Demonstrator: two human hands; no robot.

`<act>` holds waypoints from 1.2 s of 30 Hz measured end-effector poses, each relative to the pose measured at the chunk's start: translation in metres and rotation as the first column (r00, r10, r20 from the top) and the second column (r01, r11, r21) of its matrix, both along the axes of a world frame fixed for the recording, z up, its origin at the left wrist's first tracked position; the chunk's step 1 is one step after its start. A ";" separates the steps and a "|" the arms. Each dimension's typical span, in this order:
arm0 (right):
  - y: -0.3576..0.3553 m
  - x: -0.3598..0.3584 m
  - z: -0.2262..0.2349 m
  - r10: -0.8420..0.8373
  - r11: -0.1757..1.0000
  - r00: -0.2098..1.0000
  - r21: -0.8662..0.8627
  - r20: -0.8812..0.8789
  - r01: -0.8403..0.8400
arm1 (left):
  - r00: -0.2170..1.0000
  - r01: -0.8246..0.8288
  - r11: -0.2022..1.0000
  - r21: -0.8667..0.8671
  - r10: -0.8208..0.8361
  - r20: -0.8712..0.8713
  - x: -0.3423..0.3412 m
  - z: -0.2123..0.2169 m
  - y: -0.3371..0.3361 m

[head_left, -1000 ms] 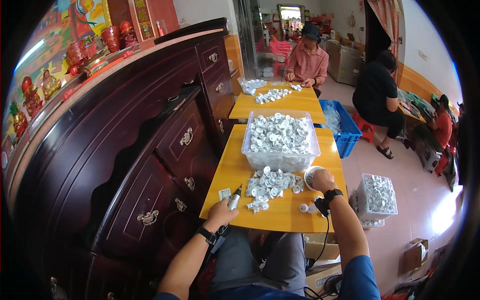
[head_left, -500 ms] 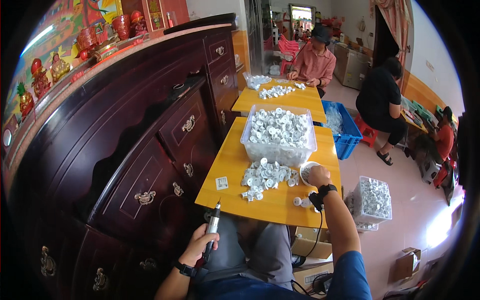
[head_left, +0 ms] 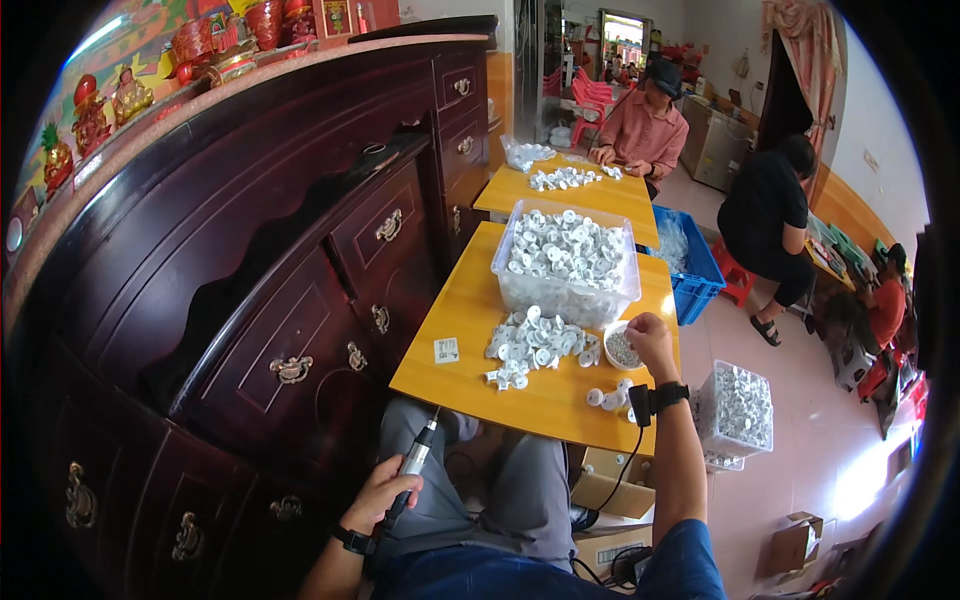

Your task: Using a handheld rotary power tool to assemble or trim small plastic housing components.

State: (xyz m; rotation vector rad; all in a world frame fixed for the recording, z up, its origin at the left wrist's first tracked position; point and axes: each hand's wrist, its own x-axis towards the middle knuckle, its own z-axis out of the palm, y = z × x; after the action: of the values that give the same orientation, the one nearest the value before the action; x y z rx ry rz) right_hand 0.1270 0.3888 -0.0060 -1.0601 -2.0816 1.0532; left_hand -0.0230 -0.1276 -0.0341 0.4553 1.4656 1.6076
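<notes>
My left hand (head_left: 378,494) is wrapped round a slim electric screwdriver (head_left: 417,456), silver and black, held over my lap with its bit pointing up toward the table's front edge. My right hand (head_left: 652,345) hovers at the right side of a small white bowl (head_left: 606,352) of tiny metal pieces that look like screws (head_left: 622,350). Its fingers are pinched together; whatever they hold is too small to make out. Left of the bowl lies a heap of white round plastic parts (head_left: 537,342). Several more white parts (head_left: 608,398) sit apart near the front right edge.
A clear bin (head_left: 570,295) full of white parts stands on the yellow table (head_left: 440,318). Dark wooden drawers (head_left: 290,310) line the left. A blue crate (head_left: 697,290) and stacked bins (head_left: 738,410) stand at right. One person (head_left: 645,130) works across; others sit farther right.
My right hand has lifted out of the bowl and drawn slightly right, uncovering the small metal pieces. My left hand has shifted a little left with the screwdriver. The view has tilted slightly.
</notes>
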 end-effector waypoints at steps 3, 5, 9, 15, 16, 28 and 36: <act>-0.038 0.007 0.010 0.011 0.989 0.934 -0.135 -0.356 -0.063 | 0.997 0.082 0.996 -0.023 -0.081 0.013 -0.001 -0.008 -0.006; -0.053 0.014 0.006 0.025 0.976 0.912 -0.187 -0.410 -0.110 | 0.990 0.104 0.994 -0.018 -0.102 0.094 0.002 -0.012 -0.007; -0.107 0.013 0.004 0.063 0.895 0.826 -0.334 -0.560 -0.294 | 0.986 0.145 0.989 -0.033 -0.141 0.087 0.006 -0.019 -0.009; -0.194 -0.022 -0.009 0.081 0.702 0.758 -0.503 -0.648 -0.505 | 0.988 0.156 0.988 -0.024 -0.155 0.022 0.013 -0.014 -0.008; -0.206 -0.029 -0.015 0.096 0.669 0.757 -0.522 -0.646 -0.530 | 0.984 0.177 0.984 -0.033 -0.177 0.005 0.013 -0.010 -0.005; -0.273 -0.059 -0.038 0.068 0.382 0.739 -0.667 -0.671 -0.640 | 0.967 0.253 0.964 0.080 -0.249 -0.062 0.019 -0.004 -0.005; -0.271 -0.041 -0.047 0.093 0.368 0.748 -0.675 -0.657 -0.639 | 0.949 0.313 0.950 -0.013 -0.314 -0.034 0.020 -0.005 -0.003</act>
State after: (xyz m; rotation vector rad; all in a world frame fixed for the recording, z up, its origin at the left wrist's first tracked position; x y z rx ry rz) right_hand 0.0855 0.1180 -0.0526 -0.4897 -1.2286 2.5437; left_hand -0.0030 -0.1304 -0.0387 0.6804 1.3474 1.3461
